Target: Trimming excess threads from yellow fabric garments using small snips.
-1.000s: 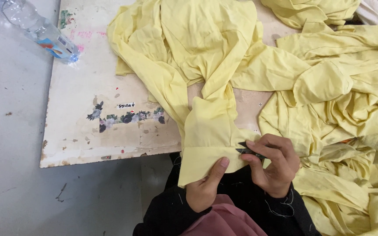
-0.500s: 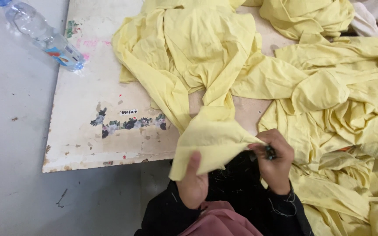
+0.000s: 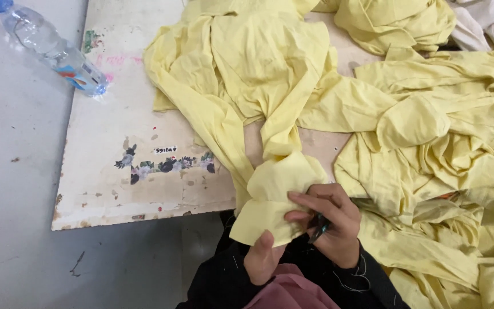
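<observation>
Left hand (image 3: 263, 260) pinches the yellow garment (image 3: 275, 194) taut off the counter (image 3: 110, 194) edge; right hand (image 3: 330, 226) fingers grip a small dark tool (image 3: 318, 228) against it.

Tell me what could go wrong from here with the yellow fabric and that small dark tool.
The small dark tool in the right hand sits close against the folded edge of the pale yellow knit garment; it might nick the cloth or the left hand's thumb beneath. The garment trails into the heap of yellow garments, so a tug may drag others. The clear plastic water bottle could roll.
</observation>
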